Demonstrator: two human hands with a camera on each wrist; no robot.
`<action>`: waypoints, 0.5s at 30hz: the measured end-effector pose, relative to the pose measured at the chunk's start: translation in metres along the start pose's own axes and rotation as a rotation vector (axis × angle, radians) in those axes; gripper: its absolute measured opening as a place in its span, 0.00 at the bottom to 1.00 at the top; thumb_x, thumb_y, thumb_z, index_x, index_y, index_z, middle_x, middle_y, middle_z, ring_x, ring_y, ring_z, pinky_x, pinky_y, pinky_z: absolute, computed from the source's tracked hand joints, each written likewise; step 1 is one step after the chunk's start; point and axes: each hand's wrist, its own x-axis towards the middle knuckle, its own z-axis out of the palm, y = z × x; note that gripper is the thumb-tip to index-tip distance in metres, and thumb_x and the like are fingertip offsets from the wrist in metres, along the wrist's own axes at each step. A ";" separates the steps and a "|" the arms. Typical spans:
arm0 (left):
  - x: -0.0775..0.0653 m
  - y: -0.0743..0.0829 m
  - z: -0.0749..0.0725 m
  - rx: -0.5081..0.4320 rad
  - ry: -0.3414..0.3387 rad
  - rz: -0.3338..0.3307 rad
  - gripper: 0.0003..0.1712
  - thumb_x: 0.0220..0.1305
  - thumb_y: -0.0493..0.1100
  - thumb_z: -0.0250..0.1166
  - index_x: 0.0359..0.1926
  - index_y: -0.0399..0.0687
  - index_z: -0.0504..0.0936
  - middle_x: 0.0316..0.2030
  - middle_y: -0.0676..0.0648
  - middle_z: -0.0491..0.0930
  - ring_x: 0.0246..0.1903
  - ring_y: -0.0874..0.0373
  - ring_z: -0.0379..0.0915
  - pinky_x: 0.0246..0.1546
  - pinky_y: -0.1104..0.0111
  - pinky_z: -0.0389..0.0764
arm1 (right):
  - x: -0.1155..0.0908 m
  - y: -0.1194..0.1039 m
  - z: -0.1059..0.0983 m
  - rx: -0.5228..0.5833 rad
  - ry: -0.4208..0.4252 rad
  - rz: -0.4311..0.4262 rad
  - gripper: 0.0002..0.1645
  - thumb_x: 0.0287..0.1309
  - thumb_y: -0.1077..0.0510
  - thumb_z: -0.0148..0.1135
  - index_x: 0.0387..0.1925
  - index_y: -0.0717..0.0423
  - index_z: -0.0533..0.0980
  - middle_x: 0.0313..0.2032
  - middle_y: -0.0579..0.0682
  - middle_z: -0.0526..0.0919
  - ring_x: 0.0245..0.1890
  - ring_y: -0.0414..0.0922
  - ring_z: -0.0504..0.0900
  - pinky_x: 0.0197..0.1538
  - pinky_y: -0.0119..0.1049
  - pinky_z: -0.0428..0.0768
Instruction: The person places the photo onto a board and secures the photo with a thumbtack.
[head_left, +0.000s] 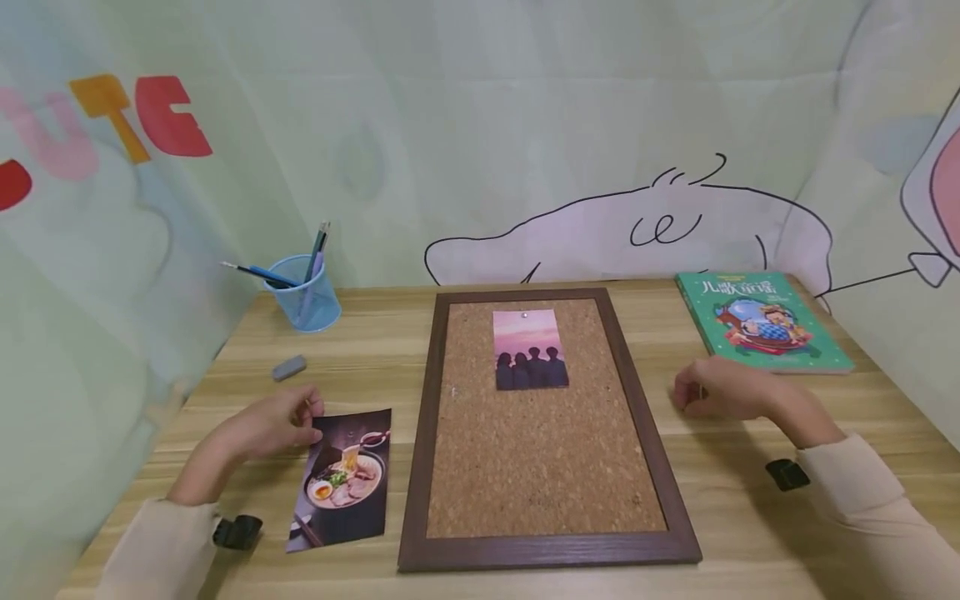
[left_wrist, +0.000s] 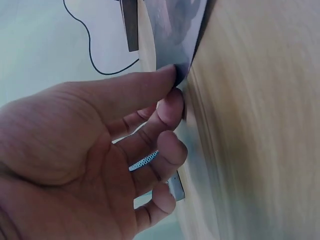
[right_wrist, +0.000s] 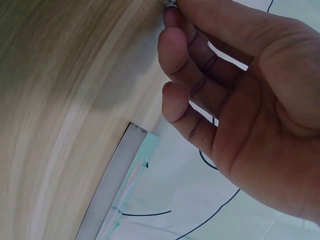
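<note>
Between thumb and forefinger my left hand (head_left: 273, 421) pinches the upper left corner of a ramen photo (head_left: 348, 487). In the left wrist view the photo's edge (left_wrist: 175, 35) runs up from the thumb tip, the other fingers loosely curled. Left of the brown-framed cork board (head_left: 540, 467), the photo is close to the table. A sunset photo (head_left: 528, 350) with silhouettes is pinned to the board's upper part. My right hand (head_left: 723, 390), right of the board, pinches a small silvery push pin (right_wrist: 171, 3), mostly hidden by the fingertips.
A blue mesh cup (head_left: 311, 304) with pens and pencils stands at the back left. Below it lies a grey eraser (head_left: 289, 367). A green book (head_left: 765, 325) lies at the back right, just beyond my right hand. A printed curtain (head_left: 480, 125) hangs behind the table.
</note>
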 end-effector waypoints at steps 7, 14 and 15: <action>0.002 -0.004 -0.003 -0.012 -0.022 0.022 0.07 0.64 0.29 0.62 0.36 0.40 0.71 0.29 0.49 0.72 0.29 0.56 0.67 0.28 0.68 0.68 | -0.004 0.001 0.000 0.030 0.007 0.007 0.08 0.59 0.66 0.66 0.31 0.50 0.80 0.29 0.38 0.79 0.31 0.35 0.74 0.36 0.32 0.76; 0.000 -0.004 -0.005 -0.100 -0.048 0.073 0.05 0.66 0.28 0.60 0.38 0.39 0.73 0.30 0.49 0.70 0.30 0.56 0.66 0.30 0.69 0.69 | -0.007 0.000 -0.001 0.044 0.021 -0.024 0.09 0.59 0.67 0.64 0.31 0.49 0.80 0.29 0.38 0.78 0.30 0.35 0.74 0.35 0.32 0.76; 0.000 -0.003 -0.005 -0.109 -0.047 0.072 0.05 0.66 0.28 0.60 0.39 0.39 0.73 0.31 0.48 0.70 0.31 0.56 0.66 0.30 0.69 0.69 | -0.008 -0.001 -0.001 0.045 0.024 -0.029 0.09 0.59 0.67 0.64 0.30 0.49 0.80 0.29 0.38 0.78 0.30 0.34 0.74 0.34 0.32 0.75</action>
